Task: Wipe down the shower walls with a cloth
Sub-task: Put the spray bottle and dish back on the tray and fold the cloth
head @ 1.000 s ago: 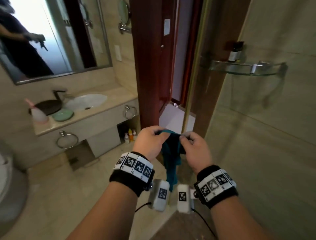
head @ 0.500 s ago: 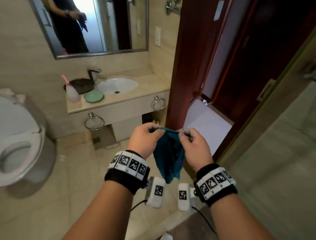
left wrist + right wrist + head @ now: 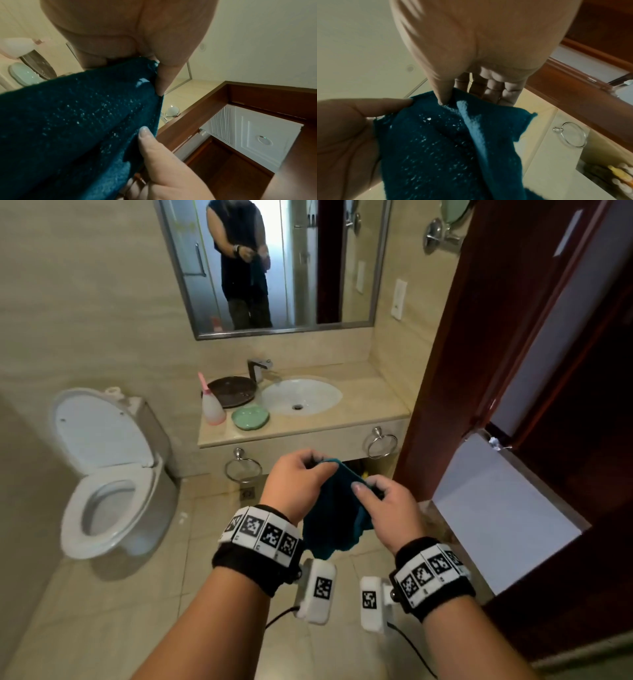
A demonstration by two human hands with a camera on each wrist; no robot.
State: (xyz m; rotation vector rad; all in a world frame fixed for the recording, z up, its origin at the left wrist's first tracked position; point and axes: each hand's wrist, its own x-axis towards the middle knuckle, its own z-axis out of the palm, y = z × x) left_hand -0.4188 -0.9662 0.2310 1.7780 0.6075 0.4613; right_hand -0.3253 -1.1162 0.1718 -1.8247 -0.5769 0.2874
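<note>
A dark teal cloth (image 3: pixel 334 515) hangs in front of me between both hands, above the bathroom floor. My left hand (image 3: pixel 301 479) pinches its upper left edge and my right hand (image 3: pixel 383 505) pinches its upper right edge, so the top edge slopes between them. In the left wrist view the cloth (image 3: pixel 77 121) fills the lower left, with the right hand's thumb (image 3: pixel 145 135) on it. In the right wrist view the cloth (image 3: pixel 445 148) hangs from my right thumb and forefinger. No shower wall is in view.
Straight ahead stands a vanity counter (image 3: pixel 359 419) with a white basin (image 3: pixel 301 397), a green dish (image 3: pixel 250 418), a pink-topped bottle (image 3: pixel 212 405) and towel rings (image 3: pixel 381 442). A toilet (image 3: pixel 109 474) with raised lid stands left. A dark red door frame (image 3: pixel 445 371) is right.
My head has turned left, away from the shower glass and shelf, so the vanity, mirror and toilet now fill the view. Both hands still hold the cloth, spread a little wider.
</note>
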